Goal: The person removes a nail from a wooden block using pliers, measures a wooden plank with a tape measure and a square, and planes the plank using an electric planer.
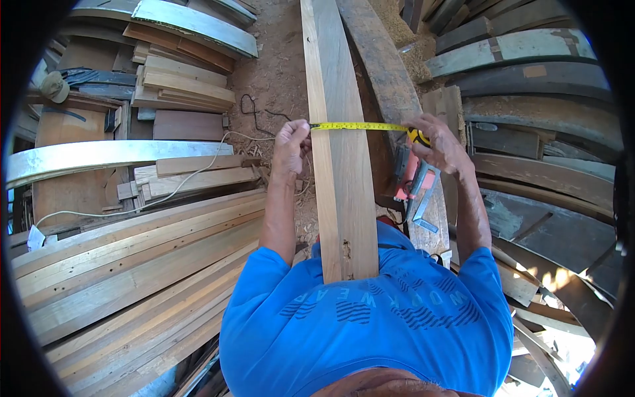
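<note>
A yellow tape measure (360,126) is stretched across a long wooden plank (344,79) that runs away from my body. My left hand (291,142) pinches the blade's end at the plank's left edge. On the other side, my right hand (438,142) wraps round the black and yellow case, just past the plank's right edge. The plank's near end, with a dark knot hole in it, reaches up to my blue shirt. Below my right hand lie a red-and-black tool (413,178) and a metal square (424,208), partly overlapping.
A thick weathered beam (383,56) lies right of the plank. Stacked boards (132,258) fill the left side, and more timber (529,112) is piled on the right. A pale cord (192,175) crosses the boards at left. Wood shavings cover the ground (271,73).
</note>
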### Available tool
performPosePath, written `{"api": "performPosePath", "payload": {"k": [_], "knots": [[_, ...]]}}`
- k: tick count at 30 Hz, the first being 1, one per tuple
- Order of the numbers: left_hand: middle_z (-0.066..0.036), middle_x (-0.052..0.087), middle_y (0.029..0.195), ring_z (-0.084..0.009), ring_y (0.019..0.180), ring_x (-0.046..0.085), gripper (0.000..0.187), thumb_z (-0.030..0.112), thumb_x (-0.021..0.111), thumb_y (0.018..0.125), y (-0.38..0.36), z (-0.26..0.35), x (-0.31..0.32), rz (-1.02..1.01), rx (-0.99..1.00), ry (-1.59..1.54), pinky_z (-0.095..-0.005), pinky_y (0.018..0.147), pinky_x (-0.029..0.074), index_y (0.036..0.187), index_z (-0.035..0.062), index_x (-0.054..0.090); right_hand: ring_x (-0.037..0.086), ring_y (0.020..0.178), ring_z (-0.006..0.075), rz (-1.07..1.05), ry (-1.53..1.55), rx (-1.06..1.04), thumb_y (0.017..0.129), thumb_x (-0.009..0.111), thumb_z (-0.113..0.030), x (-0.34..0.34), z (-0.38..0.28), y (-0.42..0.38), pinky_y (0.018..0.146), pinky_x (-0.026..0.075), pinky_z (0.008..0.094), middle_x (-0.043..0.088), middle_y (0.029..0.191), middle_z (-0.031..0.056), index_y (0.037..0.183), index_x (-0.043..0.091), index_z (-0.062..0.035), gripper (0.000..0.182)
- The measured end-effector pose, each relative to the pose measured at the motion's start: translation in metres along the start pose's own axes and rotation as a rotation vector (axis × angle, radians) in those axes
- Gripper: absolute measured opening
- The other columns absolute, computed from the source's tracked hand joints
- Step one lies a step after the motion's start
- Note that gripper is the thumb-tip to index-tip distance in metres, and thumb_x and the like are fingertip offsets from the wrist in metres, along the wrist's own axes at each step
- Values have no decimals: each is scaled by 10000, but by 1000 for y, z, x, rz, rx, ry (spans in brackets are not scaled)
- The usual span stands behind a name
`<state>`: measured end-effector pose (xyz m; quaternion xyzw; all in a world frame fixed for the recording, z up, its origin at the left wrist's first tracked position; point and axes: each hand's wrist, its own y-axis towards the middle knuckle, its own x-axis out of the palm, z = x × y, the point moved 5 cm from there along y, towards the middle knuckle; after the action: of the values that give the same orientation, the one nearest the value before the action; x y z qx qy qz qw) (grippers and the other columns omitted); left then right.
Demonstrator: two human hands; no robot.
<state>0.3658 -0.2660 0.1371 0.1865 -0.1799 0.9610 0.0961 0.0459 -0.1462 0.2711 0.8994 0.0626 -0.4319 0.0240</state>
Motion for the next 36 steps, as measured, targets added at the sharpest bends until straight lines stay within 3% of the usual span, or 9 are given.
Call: {"api": "performPosePath", "payload": {"k": [6, 9, 15, 17, 21, 24, 27, 33, 36], "knots": [[-194, 653, 1224, -240, 1066, 654, 709, 328, 771, 890, 132, 48, 22, 134, 177, 495, -369, 841, 542, 1382, -80, 464, 624, 993, 350, 52, 247, 51, 784, 711, -75, 0, 9, -4, 903, 495, 408, 647, 1054, 180, 1165, 650, -13, 391], [-248, 643, 1277, -309, 1115, 660, 757, 391, 774, 865, 209, 49, 36, 191, 123, 734, -416, 887, 535, 1374, -94, 495, 618, 944, 279, 111, 306, 60, 768, 720, -29, 6, 18, -8, 871, 491, 363, 630, 1029, 149, 1188, 646, -19, 427], [-229, 730, 1087, -344, 997, 711, 550, 456, 671, 883, 305, 33, 41, 210, -18, 754, -441, 886, 538, 1100, -49, 703, 633, 1017, 251, 122, 392, 171, 773, 729, -34, 16, 41, -21, 911, 492, 350, 641, 1097, 141, 1201, 645, -11, 437], [-191, 707, 889, -277, 813, 678, 467, 435, 641, 905, 323, 34, 37, 253, 107, 993, -427, 745, 522, 968, -24, 703, 627, 1072, 235, 94, 377, 233, 820, 730, -51, 19, 52, -25, 971, 475, 343, 639, 1151, 135, 1227, 635, -1, 421], [-190, 690, 756, -272, 757, 688, 456, 431, 558, 921, 324, 37, 37, 275, 179, 1155, -414, 726, 529, 917, 5, 721, 633, 1059, 263, 135, 380, 248, 778, 731, -78, 23, 60, -25, 955, 480, 362, 645, 1133, 159, 1225, 648, -2, 461], [-267, 697, 1150, -437, 1118, 649, 492, 403, 491, 945, 303, 47, 45, 318, 127, 1146, -486, 995, 485, 1171, 23, 706, 633, 1079, 271, 124, 434, 237, 779, 723, -63, 28, 62, -20, 975, 475, 369, 645, 1148, 164, 1228, 649, 0, 459], [-245, 704, 1151, -424, 1132, 647, 489, 372, 489, 963, 283, 45, 42, 470, 85, 1029, -473, 1020, 470, 1275, 35, 657, 635, 1083, 278, 159, 416, 151, 783, 712, -44, 24, 56, -10, 982, 478, 378, 646, 1157, 170, 1225, 647, 5, 449], [-195, 700, 1195, -387, 1094, 665, 383, 342, 578, 950, 276, 34, 45, 218, 317, 768, -472, 952, 511, 1257, 129, 663, 641, 1076, 286, 135, 267, 186, 813, 721, -60, 7, 49, 10, 973, 491, 374, 648, 1159, 171, 1214, 650, 13, 414], [-180, 712, 1138, -387, 1060, 670, 340, 339, 597, 935, 258, 58, 61, 220, 467, 1105, -467, 913, 529, 1209, 150, 670, 642, 1080, 284, 134, 272, 212, 822, 733, -82, 7, 48, 18, 969, 494, 367, 647, 1169, 171, 1214, 653, 11, 411]]}}
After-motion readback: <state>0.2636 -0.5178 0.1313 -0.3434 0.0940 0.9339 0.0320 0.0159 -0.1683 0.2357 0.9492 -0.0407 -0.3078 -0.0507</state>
